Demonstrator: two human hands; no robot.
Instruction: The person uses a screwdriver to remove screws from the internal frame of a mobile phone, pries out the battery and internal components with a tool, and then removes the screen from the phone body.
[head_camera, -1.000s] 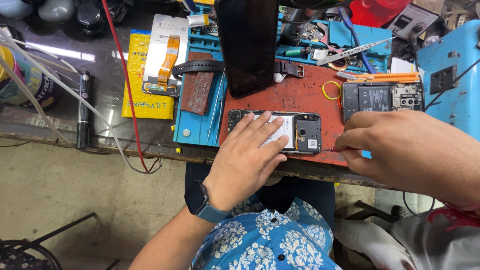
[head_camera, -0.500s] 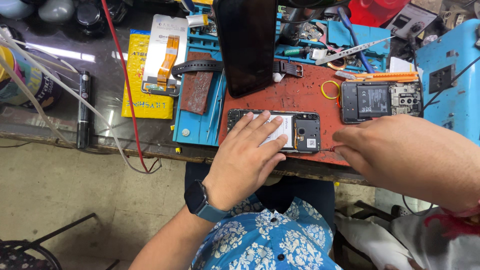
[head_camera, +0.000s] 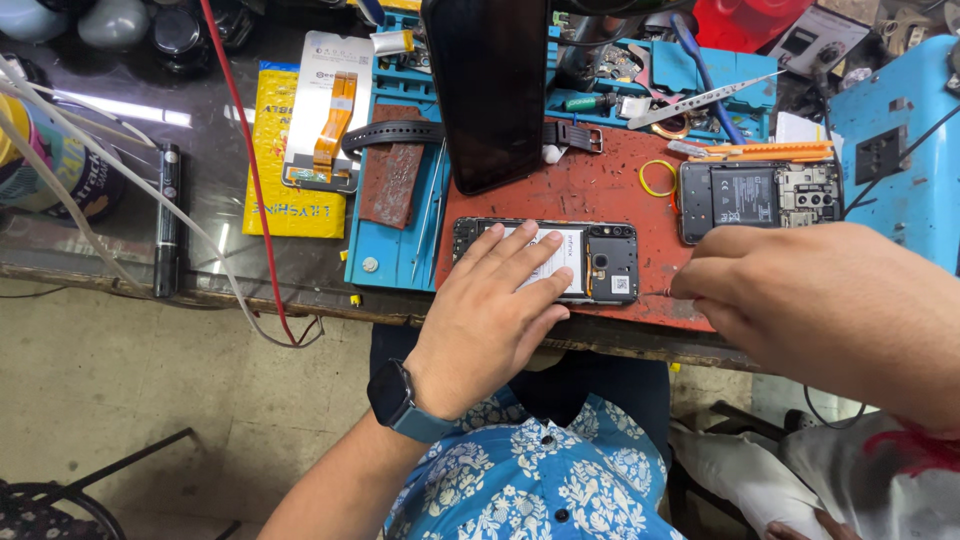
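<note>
**Right hand drawn in beside the opened phone**

Since a second ago my right hand (head_camera: 830, 310) has slid a little toward three o'clock and nearer my body, while my left hand (head_camera: 495, 310) has stayed flat where it was.

Starting at nine o'clock, a black pen-shaped tool (head_camera: 168, 220) lies along the bench edge (head_camera: 300, 300), crossed by white cables (head_camera: 90, 200) whose ends run out of view. Next comes a yellow packet (head_camera: 272, 170) with a white card and orange flex strip (head_camera: 335, 125) on top, then the blue work mat (head_camera: 395, 255).

My left hand lies open, fingers (head_camera: 520, 255) spread and pressing on the opened phone (head_camera: 610, 262), which rests on the red mat (head_camera: 590, 190) at the near edge, straight ahead of me. My fingers cover most of its left half, so what lies under them is hidden. A dark phone (head_camera: 485, 90) at twelve o'clock is cut off by the top edge.

My right hand sits just beside the phone at three o'clock, fingertips (head_camera: 690, 290) pinched together on something thin and metallic; it is too small to name. A second opened phone (head_camera: 760, 198) lies just beyond that hand, its lower edge partly hidden by my knuckles.
</note>
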